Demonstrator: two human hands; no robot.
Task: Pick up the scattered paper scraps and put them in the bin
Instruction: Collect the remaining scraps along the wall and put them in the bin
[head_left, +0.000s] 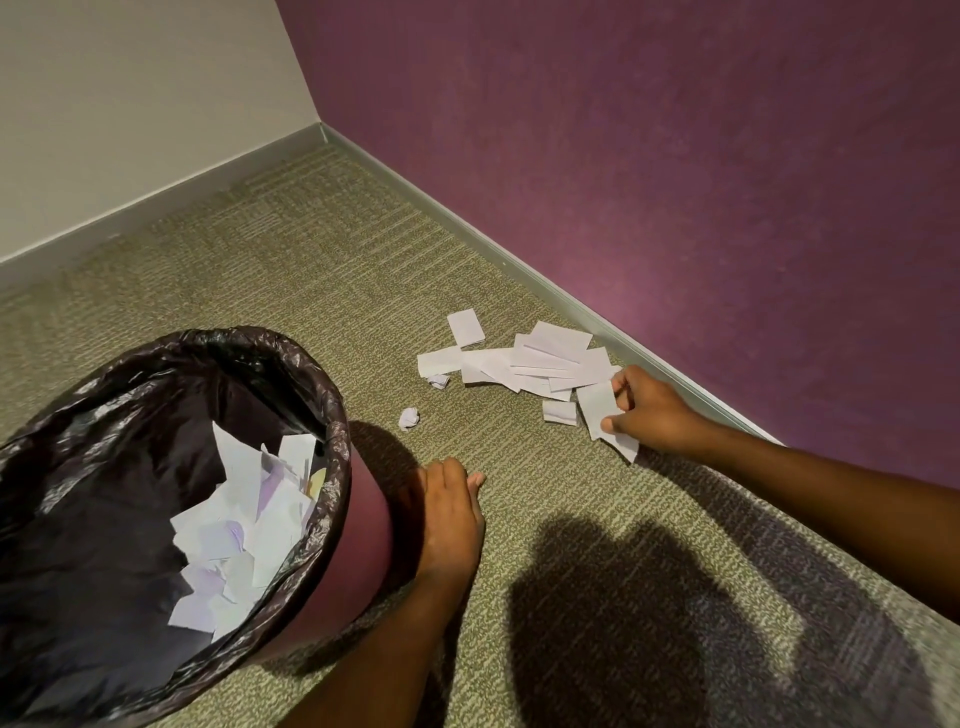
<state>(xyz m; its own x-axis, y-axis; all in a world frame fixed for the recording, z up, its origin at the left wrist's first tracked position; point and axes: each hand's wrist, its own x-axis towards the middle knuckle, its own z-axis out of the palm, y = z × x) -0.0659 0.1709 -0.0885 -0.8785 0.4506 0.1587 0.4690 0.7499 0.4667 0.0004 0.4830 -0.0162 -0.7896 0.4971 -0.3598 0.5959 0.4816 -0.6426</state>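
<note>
— While the right hand (652, 410) reaches out toward the wall, what does its grip hold?

— Its fingers are pinched together on a white paper scrap (602, 408), thumb on one face and fingertips on the other. The scrap hangs at the near end of the pile of scraps (540, 361), which lies on the carpet (311, 270) close to the baseboard (519, 270) of the purple wall (675, 156).

— And the left hand (449, 512)?

— It rests beside the bin (363, 535), fingers straight and together, pressed against the maroon side. The grip clamps on nothing.

— Where are the other scraps?

— Most overlap in that flat pile. One rectangular piece (466, 327) lies just beyond it, a small folded piece (559, 412) sits right beside the held scrap, and a crumpled ball (409, 418) lies apart, between the pile and the bin. A second crumpled bit (439, 382) touches the left edge of the pile.

— And the bin itself?

— It stands on the carpet at the near left, lined with a black bag (130, 415) folded over the rim. White scraps (244, 530) lie heaped inside against its right wall.
</note>
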